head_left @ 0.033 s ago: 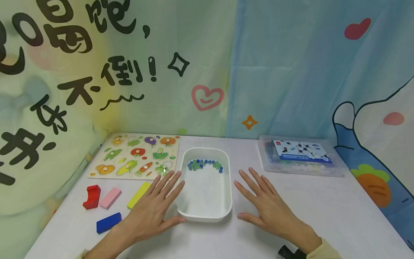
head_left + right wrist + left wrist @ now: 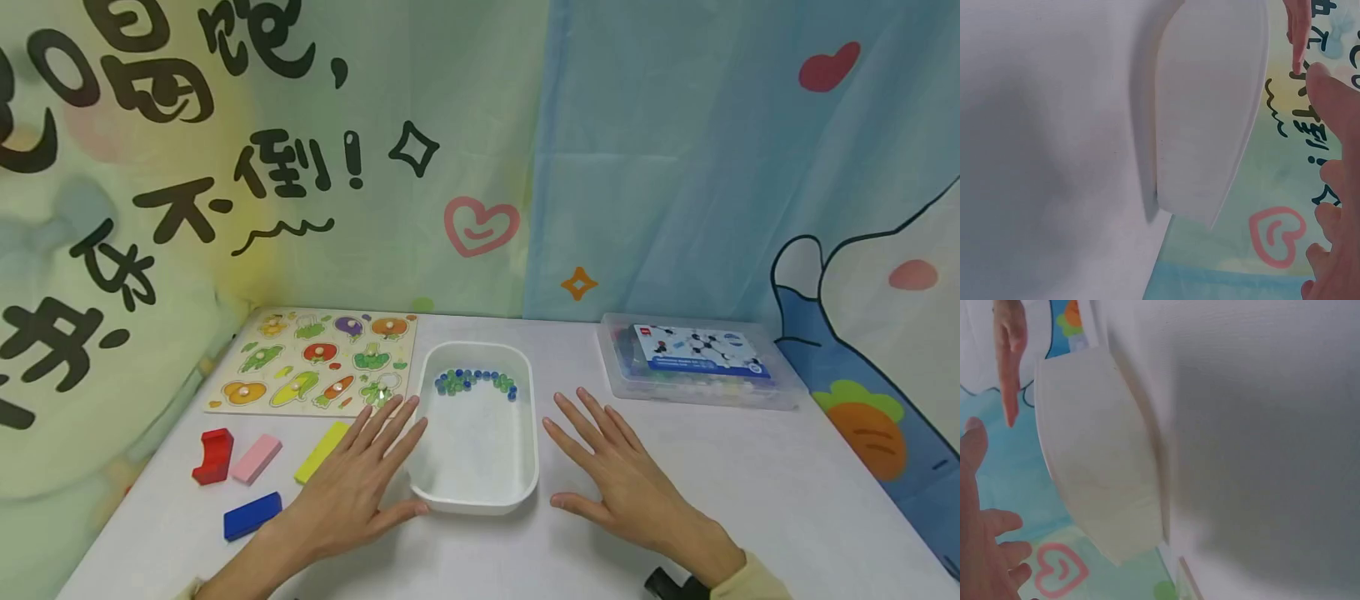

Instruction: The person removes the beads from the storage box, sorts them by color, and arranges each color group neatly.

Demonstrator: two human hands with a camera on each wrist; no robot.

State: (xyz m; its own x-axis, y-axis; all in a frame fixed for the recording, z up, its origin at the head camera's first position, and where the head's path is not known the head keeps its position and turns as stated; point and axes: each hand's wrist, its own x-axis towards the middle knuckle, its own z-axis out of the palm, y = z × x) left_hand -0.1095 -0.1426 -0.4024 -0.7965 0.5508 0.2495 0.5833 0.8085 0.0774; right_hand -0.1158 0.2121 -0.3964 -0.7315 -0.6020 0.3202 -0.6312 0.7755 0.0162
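Observation:
My left hand (image 2: 356, 487) is held with fingers straight and spread, overlapping the left rim of a white rectangular tray (image 2: 472, 467) in the head view. On the tray's other side, my right hand (image 2: 622, 475) has its fingers fanned out too, apart from the rim. Neither hand holds anything. Small round blue and green beads (image 2: 450, 385) form an uneven arc at the tray's far end. A yellow block (image 2: 321, 454) is partly hidden behind my left hand. Both wrist views show the outer wall of the tray (image 2: 1097, 444) from the side, with the hands facing each other beyond it.
Left of my left hand lie a red notched block (image 2: 215, 456), a pink block (image 2: 257, 458) and a blue block (image 2: 252, 516). Behind them is a vegetable puzzle board (image 2: 288, 343). A clear plastic box (image 2: 697, 390) sits at the back right, before a printed curtain (image 2: 637, 167).

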